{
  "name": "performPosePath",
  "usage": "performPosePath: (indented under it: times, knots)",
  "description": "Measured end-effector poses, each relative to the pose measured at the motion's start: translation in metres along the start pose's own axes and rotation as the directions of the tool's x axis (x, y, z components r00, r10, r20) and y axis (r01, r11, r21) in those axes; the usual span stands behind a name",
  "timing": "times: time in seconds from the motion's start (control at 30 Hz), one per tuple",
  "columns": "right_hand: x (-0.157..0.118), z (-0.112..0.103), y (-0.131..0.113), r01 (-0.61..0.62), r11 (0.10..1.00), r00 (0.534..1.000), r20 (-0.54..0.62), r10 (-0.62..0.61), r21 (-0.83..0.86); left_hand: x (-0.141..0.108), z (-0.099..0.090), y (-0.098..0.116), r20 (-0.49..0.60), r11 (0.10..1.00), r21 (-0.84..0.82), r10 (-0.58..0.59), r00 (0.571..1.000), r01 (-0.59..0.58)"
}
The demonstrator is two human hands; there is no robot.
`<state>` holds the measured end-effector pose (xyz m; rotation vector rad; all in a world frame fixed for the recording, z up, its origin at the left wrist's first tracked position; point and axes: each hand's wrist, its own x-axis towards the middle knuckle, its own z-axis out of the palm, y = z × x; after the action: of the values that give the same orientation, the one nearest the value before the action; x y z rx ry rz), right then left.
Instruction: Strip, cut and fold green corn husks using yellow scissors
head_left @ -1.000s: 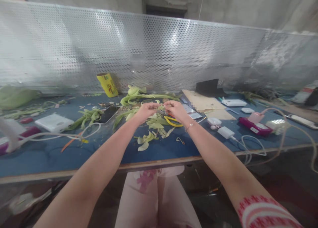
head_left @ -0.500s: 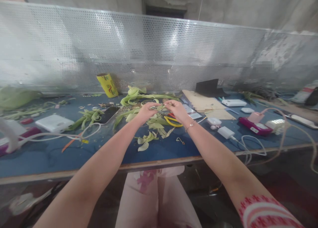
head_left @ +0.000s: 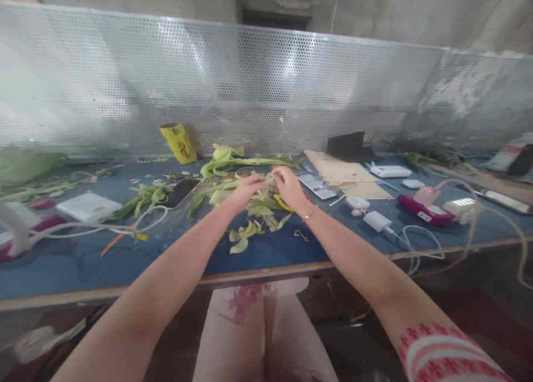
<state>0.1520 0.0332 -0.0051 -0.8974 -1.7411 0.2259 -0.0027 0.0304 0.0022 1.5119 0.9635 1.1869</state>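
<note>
My left hand and my right hand meet over the middle of the table. Both have their fingers pinched on a small pale green leaf piece between them; its exact shape is blurred. Beneath and around them lie pale green leaf strips, with longer curled leaves behind. A few loose leaf pieces rest nearer the front edge. Beside my right hand, a yellow handle shows partly, the rest of that tool being hidden.
On the blue table stand a yellow can-like container, a dark phone and a white box-like device. Rightward are brown cardboard, a white charger and a purple power strip with cables. A perforated metal screen rises behind.
My right hand has shifted slightly left, closer to my left hand, and its fingers now point more upward. The leaf piece stays between both hands; the yellow handle is more covered.
</note>
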Motion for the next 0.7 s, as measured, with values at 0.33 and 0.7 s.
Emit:
performPosePath:
  times: [0.33, 0.7]
  knots:
    - [0.001, -0.001, -0.008, -0.068, 0.996, 0.997, -0.044, 0.070, 0.055, -0.009, 0.006, 0.013, 0.054, 0.959, -0.259, -0.104, 0.993, 0.115]
    - [0.002, -0.001, -0.011, -0.100, 0.987, 0.985, -0.129, 0.116, 0.122, -0.006, 0.006, 0.014, -0.021, 0.953, -0.293, -0.082, 0.996, 0.073]
